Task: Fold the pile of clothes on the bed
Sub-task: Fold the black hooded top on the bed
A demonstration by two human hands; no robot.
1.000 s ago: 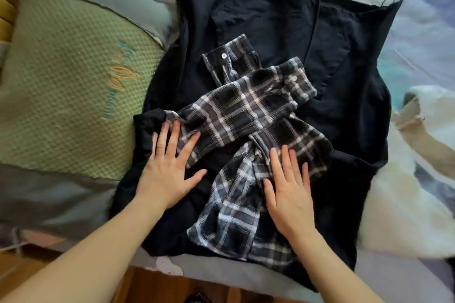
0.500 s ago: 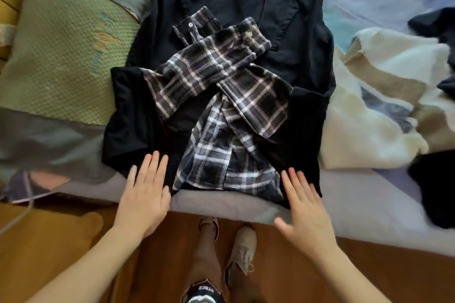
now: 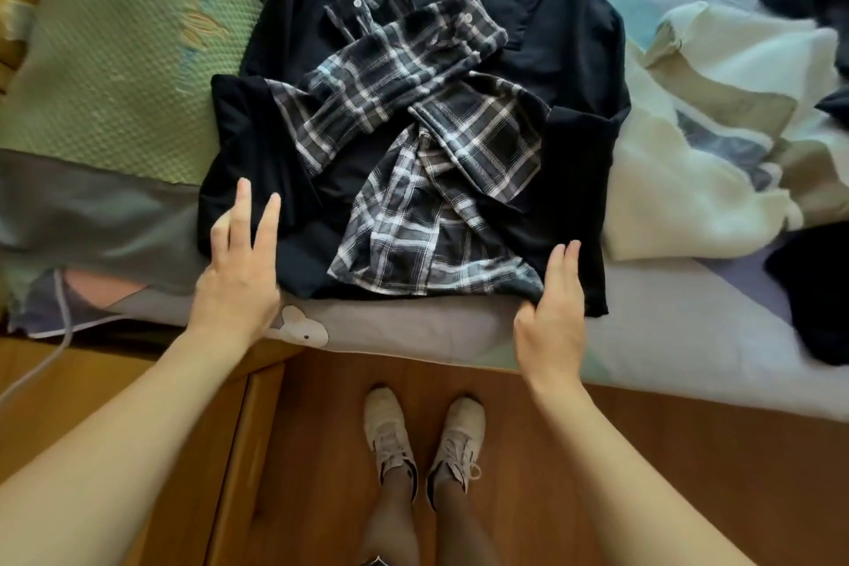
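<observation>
A black garment (image 3: 574, 74) lies spread flat on the bed (image 3: 413, 326), its sides folded inward. Plaid sleeves (image 3: 404, 115) in black and white cross over its middle. My left hand (image 3: 239, 271) rests with straight fingers on the garment's lower left corner. My right hand (image 3: 553, 303) lies with straight fingers at the lower right hem, its thumb by the plaid edge.
A green quilted pillow (image 3: 115, 60) lies left of the garment. A cream and tan blanket (image 3: 698, 142) is bunched on the right, with dark clothes (image 3: 813, 290) beyond it. The wooden floor and my shoes (image 3: 422, 437) are below the bed's edge.
Both hands slid down off the plaid sleeves to the garment's bottom edge, then settled on its lower corners. The view tilted down toward the floor.
</observation>
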